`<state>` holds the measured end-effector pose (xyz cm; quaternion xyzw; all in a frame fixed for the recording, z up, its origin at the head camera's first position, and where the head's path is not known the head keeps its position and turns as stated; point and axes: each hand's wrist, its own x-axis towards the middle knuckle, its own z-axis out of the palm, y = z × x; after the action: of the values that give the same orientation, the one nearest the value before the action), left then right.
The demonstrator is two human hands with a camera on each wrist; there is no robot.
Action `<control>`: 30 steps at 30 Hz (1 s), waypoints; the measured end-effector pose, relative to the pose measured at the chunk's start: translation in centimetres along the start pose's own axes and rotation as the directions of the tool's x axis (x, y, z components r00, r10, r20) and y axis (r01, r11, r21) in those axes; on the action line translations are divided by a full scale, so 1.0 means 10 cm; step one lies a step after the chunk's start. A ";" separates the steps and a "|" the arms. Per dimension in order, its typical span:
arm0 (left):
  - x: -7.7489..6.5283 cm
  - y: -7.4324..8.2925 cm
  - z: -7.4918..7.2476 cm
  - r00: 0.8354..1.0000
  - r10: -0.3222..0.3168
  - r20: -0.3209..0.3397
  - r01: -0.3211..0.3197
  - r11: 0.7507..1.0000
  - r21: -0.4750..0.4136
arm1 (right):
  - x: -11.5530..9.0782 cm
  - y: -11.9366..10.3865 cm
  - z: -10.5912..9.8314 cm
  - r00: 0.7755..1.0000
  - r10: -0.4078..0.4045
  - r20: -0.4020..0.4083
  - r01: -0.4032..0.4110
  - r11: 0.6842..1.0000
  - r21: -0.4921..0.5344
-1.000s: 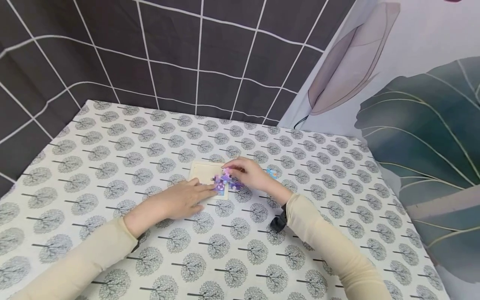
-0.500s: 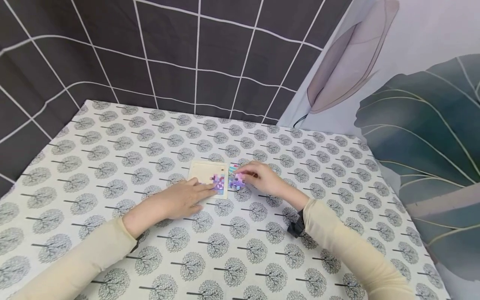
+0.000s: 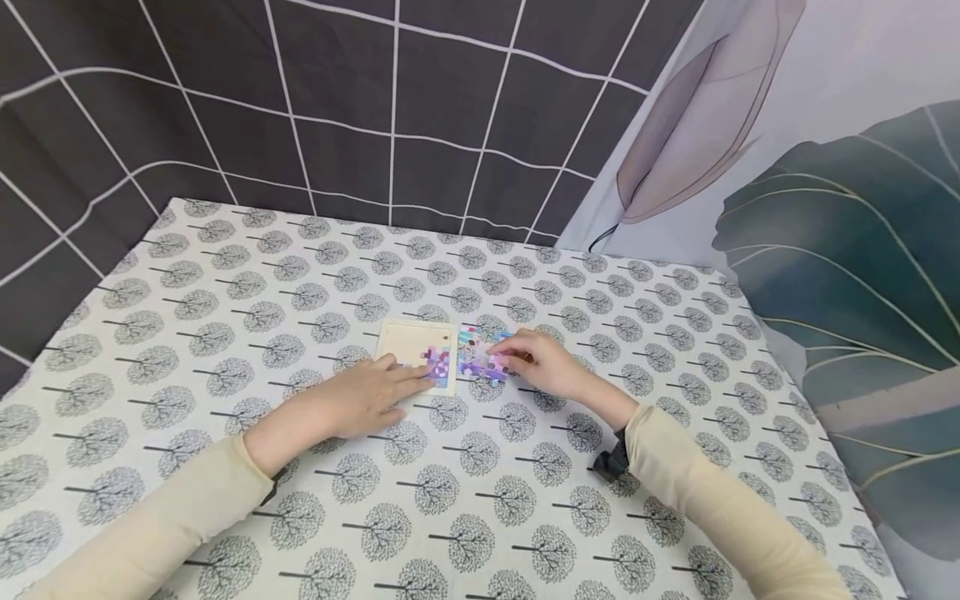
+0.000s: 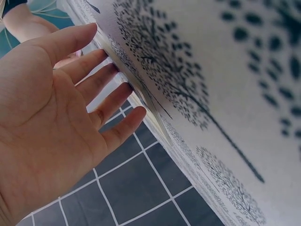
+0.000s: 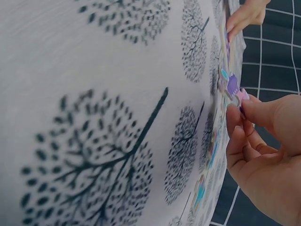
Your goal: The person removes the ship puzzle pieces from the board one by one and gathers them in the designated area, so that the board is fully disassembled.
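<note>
Lying beneath the tray (image 3: 401,342), tree-print cloth (image 3: 465,433) fronts a gridded curtain (image 3: 330,104).

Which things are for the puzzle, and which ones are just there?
For the puzzle:
pale tray
purple pieces inside it
loose colourful pieces beside it
pink piece pinched in the right grip

Just there:
tree-print tablecloth
dark checked cloth behind
leafy curtain

A shallow cream tray (image 3: 405,340) lies flat just beyond the fingertips of the left hand (image 3: 366,397), with purple-and-pink pieces (image 3: 441,360) in the corner beside them. The right hand (image 3: 542,363) pinches a purple-and-pink puzzle piece (image 5: 233,85); multicoloured pieces (image 3: 468,337) lie just left of it, possibly overlapping.
</note>
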<state>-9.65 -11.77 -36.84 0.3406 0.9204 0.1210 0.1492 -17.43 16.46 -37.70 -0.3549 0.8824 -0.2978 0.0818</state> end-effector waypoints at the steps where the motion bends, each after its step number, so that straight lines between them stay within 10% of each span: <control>1: 0.00 0.00 0.00 1.000 0.000 -0.001 0.000 1.000 0.000 | -0.01 0.00 0.00 1.000 0.006 0.007 -0.006 1.000 0.001; 20: 0.00 0.01 0.01 1.000 -0.008 0.007 0.007 0.999 0.034 | -0.05 0.08 -0.06 0.996 0.007 0.088 -0.006 1.000 -0.005; 30: -0.01 0.01 0.02 1.000 -0.008 -0.010 0.009 1.000 0.023 | -0.01 0.06 -0.03 0.979 0.153 0.137 -0.148 0.988 -0.045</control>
<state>-9.48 -11.76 -36.99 0.3377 0.9239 0.1113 0.1414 -17.82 17.00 -37.83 -0.3085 0.9038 -0.2497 0.1599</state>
